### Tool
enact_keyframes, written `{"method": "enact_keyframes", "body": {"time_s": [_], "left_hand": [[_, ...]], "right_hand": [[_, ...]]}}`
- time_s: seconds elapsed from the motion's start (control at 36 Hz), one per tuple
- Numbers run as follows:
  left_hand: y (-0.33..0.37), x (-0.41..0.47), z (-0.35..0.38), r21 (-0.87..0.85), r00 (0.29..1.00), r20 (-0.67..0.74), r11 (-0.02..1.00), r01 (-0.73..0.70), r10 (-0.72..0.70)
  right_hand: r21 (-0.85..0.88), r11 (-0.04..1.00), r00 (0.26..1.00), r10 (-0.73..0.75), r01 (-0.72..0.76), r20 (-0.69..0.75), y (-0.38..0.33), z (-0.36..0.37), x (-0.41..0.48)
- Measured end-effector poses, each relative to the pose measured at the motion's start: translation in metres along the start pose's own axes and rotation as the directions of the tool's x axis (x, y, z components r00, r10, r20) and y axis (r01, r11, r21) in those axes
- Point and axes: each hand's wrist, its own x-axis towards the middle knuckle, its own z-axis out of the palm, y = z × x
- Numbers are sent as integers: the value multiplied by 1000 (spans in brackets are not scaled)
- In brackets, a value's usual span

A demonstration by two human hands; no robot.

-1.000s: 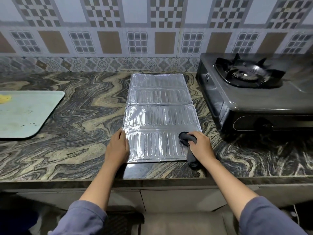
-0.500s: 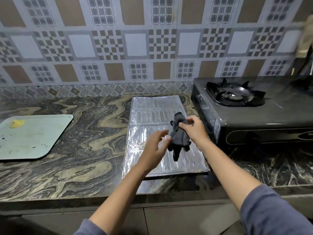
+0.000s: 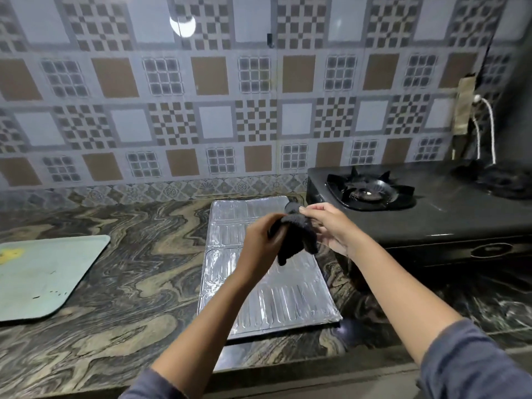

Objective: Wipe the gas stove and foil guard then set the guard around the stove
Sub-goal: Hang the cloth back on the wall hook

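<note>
Both hands meet above the far half of the foil guard (image 3: 276,295), with a dark cloth (image 3: 296,240) stretched and drooping between them, clear of the foil. The left hand (image 3: 260,243) has its fingers curled round the cloth's left end, knuckles toward the camera. The right hand (image 3: 331,226) pinches the upper right end between thumb and fingertips, its remaining fingers loosely spread below. Taking the guard as the centre of a dial, the guard itself lies flat on the marbled countertop (image 3: 129,269), unfolded in ribbed silver panels running from 12 to 6 o'clock, its near edge close to the counter's front edge. The black gas stove (image 3: 460,220) stands at 2 o'clock, just beside the guard's far right corner, with its burner (image 3: 370,191) and pan support on the left part of its top. A dark heap (image 3: 503,180) sits farther out on the stove top at 3 o'clock; what it is cannot be told. A white cord (image 3: 489,125) hangs against the wall above it. At 9 o'clock, well apart from the guard, lies a pale green tray (image 3: 43,283) with a yellow smear (image 3: 10,254) on it. The patterned tiled wall (image 3: 201,110) closes the counter at 12 o'clock.
</note>
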Motion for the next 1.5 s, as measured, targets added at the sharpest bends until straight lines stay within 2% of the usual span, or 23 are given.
{"method": "enact_keyframes", "body": {"time_s": [0.11, 0.22, 0.31, 0.39, 0.5, 0.67, 0.78, 0.97, 1.22, 1.33, 1.42, 1.5], "left_hand": [[8, 32, -3, -57, 992, -107, 997, 56, -62], [14, 66, -1, -62, 981, -158, 993, 102, -111], [18, 88, 2, -75, 980, -151, 990, 116, -126], [20, 108, 8, -73, 989, -87, 991, 114, -120], [18, 138, 16, -21, 992, -59, 994, 110, -111], [18, 190, 24, 176, 995, -4, 979, 99, -100], [22, 219, 25, 250, 992, 26, 961, 117, -127], [20, 256, 37, 235, 963, 131, 951, 201, -236], [6, 302, 34, 304, 985, 50, 942, 144, -167], [-2, 330, 17, 354, 993, 3, 929, 106, -114], [-9, 355, 6, 348, 995, -3, 933, 98, -104], [-16, 377, -1, 361, 995, 4, 928, 93, -101]], "right_hand": [[106, 993, 982, -78, 61, 174, -10, -8, 0], [39, 980, 966, -198, 195, 165, -14, -12, 12], [-138, 936, 942, -305, 323, 139, -22, -16, 24], [-316, 844, 899, -431, 433, 79, -32, -24, 42], [-443, 739, 837, -544, 508, 52, -52, -42, 70], [-551, 659, 834, -535, 513, 136, -93, -79, 119], [-518, 677, 846, -487, 522, 215, -124, -96, 144], [-548, 647, 847, -443, 529, 294, -171, -97, 183], [-600, 510, 772, -543, 616, 331, -214, -91, 224], [-523, 566, 770, -502, 637, 394, -225, -86, 244], [-500, 562, 752, -517, 659, 409, -231, -79, 263], [-428, 634, 764, -502, 644, 406, -239, -70, 283]]}}
